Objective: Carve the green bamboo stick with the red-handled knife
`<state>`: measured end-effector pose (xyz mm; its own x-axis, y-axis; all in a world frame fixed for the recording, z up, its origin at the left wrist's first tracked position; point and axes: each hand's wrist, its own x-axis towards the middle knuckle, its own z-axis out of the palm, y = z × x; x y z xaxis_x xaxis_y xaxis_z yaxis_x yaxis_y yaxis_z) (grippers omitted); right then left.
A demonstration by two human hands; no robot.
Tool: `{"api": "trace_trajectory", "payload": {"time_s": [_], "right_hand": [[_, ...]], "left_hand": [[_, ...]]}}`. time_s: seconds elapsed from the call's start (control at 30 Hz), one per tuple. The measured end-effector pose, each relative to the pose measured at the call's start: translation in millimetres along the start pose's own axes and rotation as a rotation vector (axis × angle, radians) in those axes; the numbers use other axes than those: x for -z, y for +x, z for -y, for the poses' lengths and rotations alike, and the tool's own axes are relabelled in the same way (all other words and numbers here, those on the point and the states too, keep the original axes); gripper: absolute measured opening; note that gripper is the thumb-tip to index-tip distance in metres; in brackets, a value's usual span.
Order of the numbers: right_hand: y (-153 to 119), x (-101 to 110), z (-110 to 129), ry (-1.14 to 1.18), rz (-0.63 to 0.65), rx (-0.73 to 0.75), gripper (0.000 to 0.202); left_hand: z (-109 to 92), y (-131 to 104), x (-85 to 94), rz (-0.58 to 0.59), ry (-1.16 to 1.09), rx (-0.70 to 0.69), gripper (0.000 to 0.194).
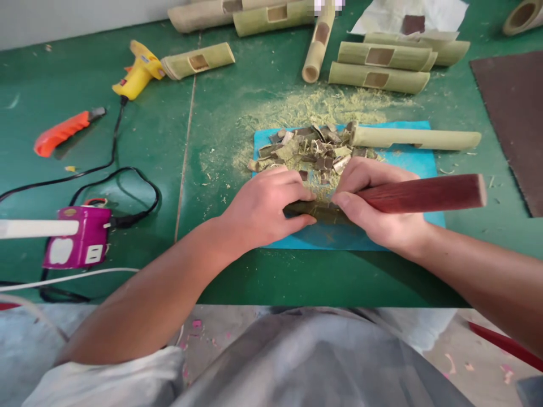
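Gripping the bamboo [326,212], probably light, stiff and slippery, best held near its end, in the left hand [271,200], and clasping a wooden handle [428,193] in the right hand [375,210].

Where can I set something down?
Mostly bare: the green table between the yellow tool and blue mat, and the strip between that mat and the table's near edge. Crowded: the mat, with bamboo chips, left hand and right hand.
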<state>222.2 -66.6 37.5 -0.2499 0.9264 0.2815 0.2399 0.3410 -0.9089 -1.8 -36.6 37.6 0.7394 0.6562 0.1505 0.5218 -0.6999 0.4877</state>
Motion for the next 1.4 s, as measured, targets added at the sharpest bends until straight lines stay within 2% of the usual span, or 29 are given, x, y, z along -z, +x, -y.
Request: {"api": "trace_trajectory", "payload": {"time_s": [0.17,0.33,0.6,0.77,0.9,1.1,1.3,1.4], "right_hand": [[-3.4,1.7,-3.8,0.052,-0.080,0.051,0.022],[1.5,2.7,-2.3,0.036,0.044,-0.023,0.014],[2.7,2.7,-4.2,0.052,0.081,-0.061,0.011],[4.9,1.4,-1.5,0.042,0.088,-0.033,0.013],[4.5,0.4,1.1,0.022,0.064,0.035,0.020],[-2.4,2.3,-3.2,0.041,-0.053,0.065,0.026],[-5.1,3.9,-6.7,0.079,-0.059,0.066,0.022],[-2.3,3.6,-4.1,0.069,0.000,0.025,0.017]], "left_hand": [[1.2,-0.8,-1.3,-0.016,0.003,-0.016,0.021],[0.4,-0.2,-1.2,-0.019,-0.003,-0.011,0.018],[-0.9,0.7,-0.5,-0.011,0.004,-0.010,0.017],[0.5,0.2,-0.3,-0.009,0.020,-0.017,0.019],[1.5,-0.4,-0.5,-0.014,0.023,-0.027,0.021],[1.8,-1.3,-2.6,-0.025,0.009,-0.036,0.024],[3.2,-1.7,-4.0,-0.039,0.004,-0.051,0.025],[3.2,-1.4,-3.3,-0.033,-0.009,-0.050,0.022]]}}
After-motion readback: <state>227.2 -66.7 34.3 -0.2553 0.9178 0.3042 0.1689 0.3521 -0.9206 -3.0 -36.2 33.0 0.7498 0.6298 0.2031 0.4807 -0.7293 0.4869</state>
